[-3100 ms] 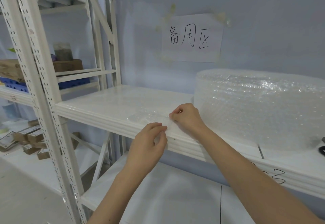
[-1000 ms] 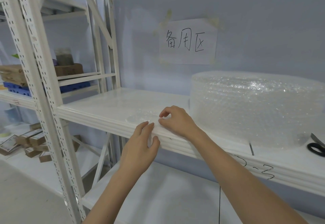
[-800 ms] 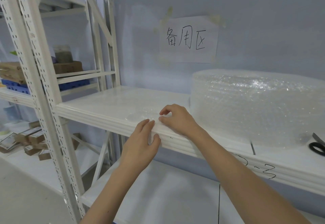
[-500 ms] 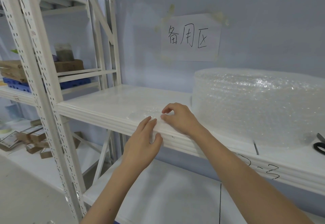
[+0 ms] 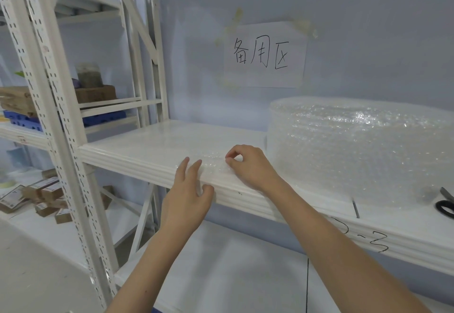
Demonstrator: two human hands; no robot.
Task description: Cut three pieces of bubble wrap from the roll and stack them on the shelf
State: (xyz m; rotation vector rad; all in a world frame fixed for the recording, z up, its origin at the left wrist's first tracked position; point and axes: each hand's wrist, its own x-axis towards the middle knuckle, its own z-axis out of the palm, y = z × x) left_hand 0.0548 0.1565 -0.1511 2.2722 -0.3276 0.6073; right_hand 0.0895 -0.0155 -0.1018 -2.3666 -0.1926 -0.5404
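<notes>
A big roll of clear bubble wrap (image 5: 356, 150) lies on the white shelf (image 5: 147, 145) at the right. Cut bubble wrap pieces (image 5: 213, 165) lie flat near the shelf's front edge, left of the roll; how many there are I cannot tell. My left hand (image 5: 189, 189) lies at the shelf's front edge, its straight fingers resting on the pieces' near left part. My right hand (image 5: 248, 165) sits on the pieces' right side, its thumb and forefinger curled together at the wrap. Black scissors (image 5: 446, 204) lie on the shelf at the far right edge of view.
A paper sign (image 5: 265, 54) with handwriting is taped to the blue wall behind the shelf. A lower shelf (image 5: 233, 275) runs under my arms. White perforated uprights (image 5: 61, 140) stand at the left, with cardboard boxes (image 5: 95, 94) and small cartons (image 5: 41, 199) beyond them.
My left fingers have straightened and slid a little forward onto the wrap. My right hand has stayed on the pieces with small finger shifts. The roll and scissors have not moved.
</notes>
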